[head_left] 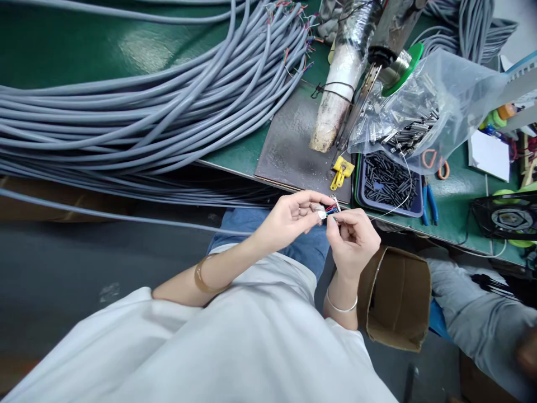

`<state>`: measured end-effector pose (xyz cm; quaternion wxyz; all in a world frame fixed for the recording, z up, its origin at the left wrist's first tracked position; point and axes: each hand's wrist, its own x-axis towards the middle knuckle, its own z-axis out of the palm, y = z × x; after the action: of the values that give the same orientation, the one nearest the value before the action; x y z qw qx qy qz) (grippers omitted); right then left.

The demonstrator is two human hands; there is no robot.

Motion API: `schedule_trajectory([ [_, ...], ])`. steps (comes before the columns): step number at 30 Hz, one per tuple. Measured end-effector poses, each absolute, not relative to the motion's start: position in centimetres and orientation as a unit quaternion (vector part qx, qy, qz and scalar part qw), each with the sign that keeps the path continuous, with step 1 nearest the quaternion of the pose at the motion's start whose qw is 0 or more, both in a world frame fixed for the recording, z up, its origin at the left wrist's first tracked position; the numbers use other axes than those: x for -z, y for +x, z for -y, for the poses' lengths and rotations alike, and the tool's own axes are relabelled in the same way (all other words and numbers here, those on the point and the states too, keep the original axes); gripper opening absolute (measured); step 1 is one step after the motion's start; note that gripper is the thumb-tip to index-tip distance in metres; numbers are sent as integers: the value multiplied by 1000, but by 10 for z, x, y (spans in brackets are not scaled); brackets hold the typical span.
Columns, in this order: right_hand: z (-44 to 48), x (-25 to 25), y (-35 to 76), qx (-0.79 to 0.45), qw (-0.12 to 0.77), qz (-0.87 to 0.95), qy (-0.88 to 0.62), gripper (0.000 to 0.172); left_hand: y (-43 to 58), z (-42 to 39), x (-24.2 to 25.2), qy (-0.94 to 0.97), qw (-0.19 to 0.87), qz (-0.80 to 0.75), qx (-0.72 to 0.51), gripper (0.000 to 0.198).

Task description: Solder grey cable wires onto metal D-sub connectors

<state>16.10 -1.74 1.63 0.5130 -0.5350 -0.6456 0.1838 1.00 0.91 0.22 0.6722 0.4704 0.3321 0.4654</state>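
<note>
At a green desk, seen in the head view, my two hands meet on the near side of a yellow clip, just off the desk's edge. A small connector with red and blue wires sits between my fingertips there, below the clip. The fingers of my left hand are clamped on the coloured wires; those of my right hand are pinched together at the connector's near end, though exactly what they grip is too small to tell. A thin pale wire curves away to the right of the clip.

The clip lies on a dark plate. Left of it stretches a thick bundle of grey cables; beyond it stands a wrapped tube. To its right are a blue tray of black pieces, a clear plastic bag and blue-handled pliers.
</note>
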Motion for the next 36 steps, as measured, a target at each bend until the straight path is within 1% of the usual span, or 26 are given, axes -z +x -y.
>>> schedule_trajectory([
  [1,18,-20,163,-200,502,654,-530,9,8,-11,-2,447,709,-308,-451,20],
  [3,19,-27,168,-257,479,653,-527,8,5,-14,-2,417,741,-287,-442,20],
  [5,20,-34,173,-297,456,651,-529,10,5,-14,-4,403,747,-284,-446,21],
  [9,20,-41,178,-325,428,656,-531,15,7,-12,-10,407,755,-277,-434,22],
  [10,20,-41,179,-330,442,644,-530,18,8,-12,-11,405,758,-274,-430,23],
  [12,19,-40,182,-331,504,601,-524,27,5,-13,-10,386,773,-266,-427,25],
  [14,18,-38,184,-304,579,554,-515,34,-1,-18,-2,353,800,-238,-424,27],
  [15,17,-37,185,-283,608,539,-509,35,-5,-20,4,335,816,-214,-419,28],
  [17,16,-36,185,-237,650,528,-492,29,-15,-26,19,313,843,-161,-407,35],
  [20,18,-36,178,-207,688,515,-467,9,-29,-29,42,303,854,-143,-398,55],
  [21,20,-37,174,-210,687,510,-472,12,-32,-29,48,299,854,-154,-396,60],
  [23,24,-39,166,-221,669,507,-497,28,-36,-27,57,294,854,-177,-391,66],
  [25,28,-42,157,-221,654,506,-517,32,-37,-24,61,294,853,-189,-388,69],
  [29,34,-41,147,-222,648,526,-505,27,-37,-23,63,294,847,-169,-408,67],
  [33,35,-30,144,-164,637,562,-502,30,-37,-25,54,283,846,-150,-426,59],
  [36,37,-20,141,-142,589,575,-550,18,-34,-27,40,284,833,-196,-434,56],
])
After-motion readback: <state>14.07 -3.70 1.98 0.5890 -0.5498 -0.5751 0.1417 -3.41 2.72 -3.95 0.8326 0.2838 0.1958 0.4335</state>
